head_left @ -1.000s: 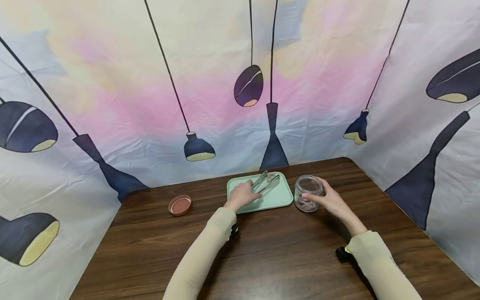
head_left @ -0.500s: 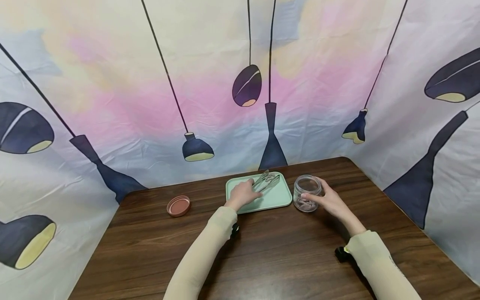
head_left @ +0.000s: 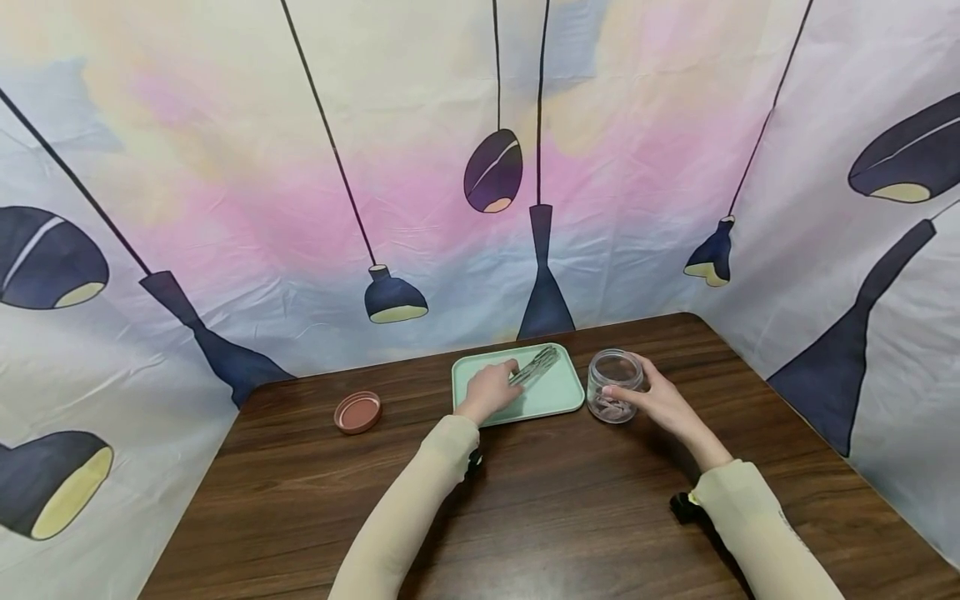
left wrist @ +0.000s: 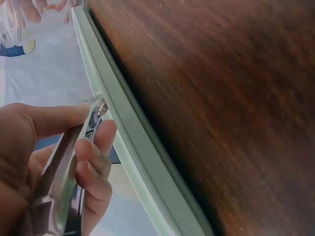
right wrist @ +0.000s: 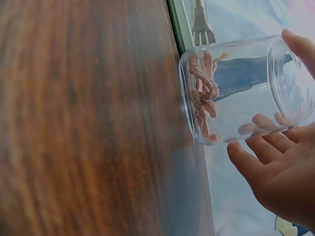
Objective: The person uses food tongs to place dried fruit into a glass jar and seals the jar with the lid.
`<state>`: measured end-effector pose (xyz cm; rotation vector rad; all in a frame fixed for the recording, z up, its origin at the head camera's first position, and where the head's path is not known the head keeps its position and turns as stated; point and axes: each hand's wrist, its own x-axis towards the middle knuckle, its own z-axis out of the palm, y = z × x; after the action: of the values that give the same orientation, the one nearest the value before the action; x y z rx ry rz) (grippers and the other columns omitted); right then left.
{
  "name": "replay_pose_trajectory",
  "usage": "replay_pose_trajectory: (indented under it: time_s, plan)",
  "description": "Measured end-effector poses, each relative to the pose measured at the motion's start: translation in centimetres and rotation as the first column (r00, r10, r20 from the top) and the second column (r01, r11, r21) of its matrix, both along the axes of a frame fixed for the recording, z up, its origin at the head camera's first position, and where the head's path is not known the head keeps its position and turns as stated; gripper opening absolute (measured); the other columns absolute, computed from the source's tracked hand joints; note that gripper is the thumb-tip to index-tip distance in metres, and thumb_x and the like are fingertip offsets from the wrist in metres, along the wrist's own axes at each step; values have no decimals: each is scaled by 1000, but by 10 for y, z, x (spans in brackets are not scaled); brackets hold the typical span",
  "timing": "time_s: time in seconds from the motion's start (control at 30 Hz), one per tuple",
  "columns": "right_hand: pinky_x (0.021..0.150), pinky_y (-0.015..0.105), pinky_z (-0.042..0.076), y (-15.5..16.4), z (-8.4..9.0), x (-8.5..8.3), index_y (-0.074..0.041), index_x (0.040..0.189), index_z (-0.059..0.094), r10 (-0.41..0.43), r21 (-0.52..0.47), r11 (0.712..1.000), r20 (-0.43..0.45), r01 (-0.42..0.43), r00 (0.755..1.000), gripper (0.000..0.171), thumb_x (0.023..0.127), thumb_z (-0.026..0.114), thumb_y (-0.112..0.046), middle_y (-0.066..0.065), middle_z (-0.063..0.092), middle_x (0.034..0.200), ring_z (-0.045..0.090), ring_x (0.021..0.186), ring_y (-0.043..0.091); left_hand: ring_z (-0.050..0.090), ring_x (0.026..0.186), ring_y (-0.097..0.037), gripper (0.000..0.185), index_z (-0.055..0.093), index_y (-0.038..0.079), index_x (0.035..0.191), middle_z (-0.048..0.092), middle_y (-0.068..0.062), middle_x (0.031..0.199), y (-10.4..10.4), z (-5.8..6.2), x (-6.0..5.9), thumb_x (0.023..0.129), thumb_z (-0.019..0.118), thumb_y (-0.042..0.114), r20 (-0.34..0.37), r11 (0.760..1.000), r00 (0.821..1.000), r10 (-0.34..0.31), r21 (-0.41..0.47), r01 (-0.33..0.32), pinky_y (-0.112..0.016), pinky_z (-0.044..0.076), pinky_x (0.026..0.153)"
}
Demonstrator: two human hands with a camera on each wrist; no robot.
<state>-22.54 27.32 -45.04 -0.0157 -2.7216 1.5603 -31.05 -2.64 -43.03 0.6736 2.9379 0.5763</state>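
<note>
I see a wooden table (head_left: 540, 500) with a lamp-print cloth backdrop (head_left: 300, 167) hung close around it on three sides. A reddish-brown lid (head_left: 357, 412) lies upside down at far left, well apart from both hands. The mint green tray (head_left: 558, 392) sits mid-table, with a clear glass jar (head_left: 613, 385) just beside its right edge; pinkish-brown strips lie at the jar's bottom, mouth uncovered. Nothing stands between the tray and jar. My left hand (head_left: 491, 389) is over the tray, thumb and fingers curled round the metal tongs (head_left: 534, 367), pinching their arms together; the tongs' tips point away over the tray. My right hand (head_left: 660, 400) cups the jar's right side, fingers loosely curved and touching the glass, thumb at the rim.
</note>
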Motion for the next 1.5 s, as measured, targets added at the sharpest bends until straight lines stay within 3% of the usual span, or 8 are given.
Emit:
replay_pose_trajectory:
  time_s: [0.23, 0.6, 0.77, 1.0, 1.23, 1.5]
  plan:
    - [106, 66, 31, -2, 2, 1, -11, 162, 17, 11, 8, 1000, -5, -11, 1000, 102, 88, 72, -55, 27, 29, 158, 30, 142, 48, 53, 59, -19, 28, 65, 12, 122, 60, -1, 75, 0, 0, 3, 98, 68, 25, -9, 1000, 1000, 5, 4, -5, -35, 41, 54]
    - [106, 67, 30, -1, 3, 1, -12, 162, 17, 6, 9, 1000, -9, -6, 1000, 103, 88, 73, -56, 27, 27, 159, 29, 142, 49, 43, 51, -16, 22, 65, 13, 118, 55, 0, 64, -2, 5, 4, 99, 67, 24, -48, 999, 999, -4, 46, 6, -31, 35, 49]
    - [107, 67, 29, 0, 2, 0, -12, 162, 17, 4, 9, 1000, -5, -4, 1000, 103, 87, 72, -57, 27, 27, 158, 27, 143, 49, 44, 49, -16, 24, 64, 14, 121, 58, -3, 65, -4, 20, 2, 100, 65, 26, -73, 997, 997, 13, 83, -7, -31, 35, 48]
    - [108, 67, 27, 0, 2, 0, -12, 162, 17, 5, 2, 1000, -18, -5, 1000, 102, 88, 73, -56, 27, 27, 159, 26, 144, 48, 49, 50, -15, 33, 64, 15, 131, 66, -4, 78, -9, 51, -1, 100, 65, 28, -150, 991, 988, 32, 135, -12, -30, 37, 47]
    - [108, 67, 27, 0, 0, 1, -12, 162, 16, 1, 8, 1000, -5, -1, 1000, 103, 88, 72, -57, 27, 25, 160, 25, 144, 48, 44, 49, -16, 25, 64, 16, 122, 60, -1, 71, -15, 78, 0, 101, 64, 30, -199, 979, 980, 26, 202, 15, -31, 35, 47]
    - [108, 68, 27, 1, -2, 1, -12, 162, 17, 5, 4, 1000, -9, -5, 1000, 103, 87, 72, -57, 27, 28, 158, 26, 144, 48, 51, 52, -18, 21, 65, 18, 119, 64, 2, 76, -12, 91, 10, 100, 66, 28, -245, 975, 970, 7, 216, 47, -32, 38, 49]
